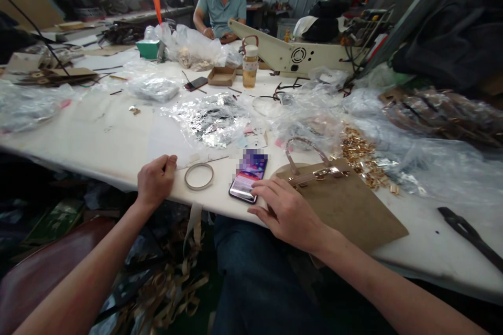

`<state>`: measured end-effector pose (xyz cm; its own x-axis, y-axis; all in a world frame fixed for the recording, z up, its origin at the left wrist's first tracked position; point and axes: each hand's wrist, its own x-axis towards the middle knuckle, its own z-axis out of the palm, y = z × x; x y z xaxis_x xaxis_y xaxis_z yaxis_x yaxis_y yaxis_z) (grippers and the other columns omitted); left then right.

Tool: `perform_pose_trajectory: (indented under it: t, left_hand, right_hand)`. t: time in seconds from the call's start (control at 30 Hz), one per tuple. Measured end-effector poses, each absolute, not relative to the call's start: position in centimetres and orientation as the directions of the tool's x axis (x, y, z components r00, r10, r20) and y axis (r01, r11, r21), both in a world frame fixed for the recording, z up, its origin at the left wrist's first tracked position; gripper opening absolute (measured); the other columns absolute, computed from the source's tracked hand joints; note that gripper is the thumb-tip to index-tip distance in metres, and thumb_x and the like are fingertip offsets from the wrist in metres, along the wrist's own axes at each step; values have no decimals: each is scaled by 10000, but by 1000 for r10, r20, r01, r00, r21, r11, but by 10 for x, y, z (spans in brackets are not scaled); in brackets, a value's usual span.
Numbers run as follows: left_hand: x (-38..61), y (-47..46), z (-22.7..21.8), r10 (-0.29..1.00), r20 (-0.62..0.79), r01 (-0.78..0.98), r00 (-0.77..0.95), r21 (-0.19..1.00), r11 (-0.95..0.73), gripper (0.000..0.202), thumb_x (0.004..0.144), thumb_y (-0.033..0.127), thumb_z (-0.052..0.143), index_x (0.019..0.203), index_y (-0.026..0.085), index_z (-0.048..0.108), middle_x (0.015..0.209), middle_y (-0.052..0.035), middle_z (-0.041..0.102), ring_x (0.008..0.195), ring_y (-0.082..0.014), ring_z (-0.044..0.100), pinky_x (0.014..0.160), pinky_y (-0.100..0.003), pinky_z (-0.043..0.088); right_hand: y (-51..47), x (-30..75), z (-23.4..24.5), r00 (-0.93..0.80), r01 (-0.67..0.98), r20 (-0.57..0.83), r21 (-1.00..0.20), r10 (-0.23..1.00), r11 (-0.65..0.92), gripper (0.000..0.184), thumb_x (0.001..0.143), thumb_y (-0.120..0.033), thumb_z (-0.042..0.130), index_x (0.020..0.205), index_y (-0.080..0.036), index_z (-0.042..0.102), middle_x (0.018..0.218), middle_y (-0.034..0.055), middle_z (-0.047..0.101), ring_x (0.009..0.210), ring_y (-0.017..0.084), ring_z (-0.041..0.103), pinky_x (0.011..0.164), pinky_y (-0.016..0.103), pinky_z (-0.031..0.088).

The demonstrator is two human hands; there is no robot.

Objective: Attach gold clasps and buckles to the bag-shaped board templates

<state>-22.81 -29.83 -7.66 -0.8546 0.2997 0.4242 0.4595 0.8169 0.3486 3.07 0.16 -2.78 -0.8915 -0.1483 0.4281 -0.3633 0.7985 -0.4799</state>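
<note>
My left hand [155, 180] rests at the near table edge in a loose fist, with nothing visible in it, just left of a tape ring [199, 176]. My right hand [286, 209] lies flat with fingers stretched out, its fingertips touching the lower end of a smartphone [249, 175] with a lit screen. Right of the phone lies a tan bag piece [346, 201] with a handle [304, 149] and gold clasp.
Clear plastic bags [214, 118] and a heap of gold metal fittings [363, 159] cover the white table [118, 141]. A bottle of amber liquid [250, 68] stands further back. A person in a teal shirt [222, 5] works at the far side. A dark tool [469, 233] lies right.
</note>
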Motion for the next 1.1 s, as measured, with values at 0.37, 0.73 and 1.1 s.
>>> perform_pose_trajectory:
  t: [0.37, 0.73, 1.1]
  left_hand:
    - [-228, -298, -77, 278, 431, 464, -859, 423, 778, 469, 1096, 524, 489, 774, 225, 653, 746, -63, 702, 749, -235, 657, 712, -332, 385]
    - [-226, -298, -76, 275, 440, 467, -855, 420, 778, 461, 1095, 510, 502, 766, 218, 640, 722, -59, 675, 728, -223, 641, 711, -331, 371]
    - [-231, -300, -81, 270, 458, 466, -847, 395, 792, 473, 1104, 512, 507, 743, 226, 615, 692, -53, 636, 703, -227, 593, 672, -340, 310]
  right_hand:
    - [7, 33, -31, -881, -299, 473, -580, 15, 758, 50, 1148, -180, 649, 1182, -208, 673, 1152, 108, 714, 1092, 327, 678, 981, 481, 571]
    - [8, 31, -28, -861, -312, 505, -622, 63, 719, 133, 1137, -134, 577, 1180, -203, 683, 1138, 90, 715, 1057, 295, 693, 979, 430, 561]
    - [12, 29, -24, -908, -225, 397, -732, 134, 643, 172, 1129, -189, 592, 1249, -217, 712, 1161, 84, 751, 1016, 289, 711, 954, 407, 567]
